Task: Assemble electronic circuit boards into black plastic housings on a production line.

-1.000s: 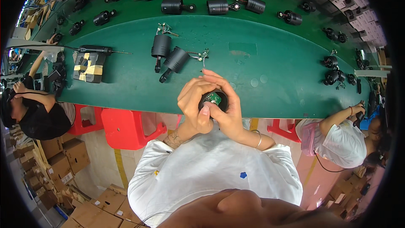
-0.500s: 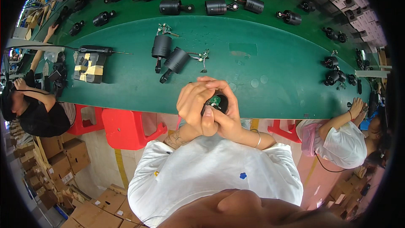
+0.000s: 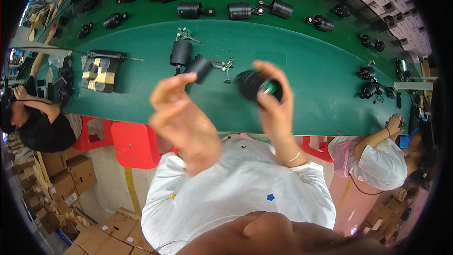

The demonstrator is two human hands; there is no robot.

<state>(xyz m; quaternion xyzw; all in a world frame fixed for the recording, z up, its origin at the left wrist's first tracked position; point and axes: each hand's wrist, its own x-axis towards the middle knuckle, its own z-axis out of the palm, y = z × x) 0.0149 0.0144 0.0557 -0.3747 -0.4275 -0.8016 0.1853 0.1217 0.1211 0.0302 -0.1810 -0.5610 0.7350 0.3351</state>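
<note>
My right hand is wrapped round a black cylindrical housing, its thumb at the open end. Inside that end shows a green circuit board. Empty and smeared by motion, my left hand is held over the bench's near edge, fingers apart. Just beyond its fingertips lies a second black cylinder, with a wired small board trailing from it. Another cylinder sits close beside that one, a loose board at its far end.
An electric screwdriver rests on a black block with yellow tape at left. More black housings line the green strip behind the bench. Red stools stand below. Co-workers sit at both sides.
My hands have come apart from round the housing. The right one has carried it to the right and farther over the bench; the left has let go and moved left, opening.
</note>
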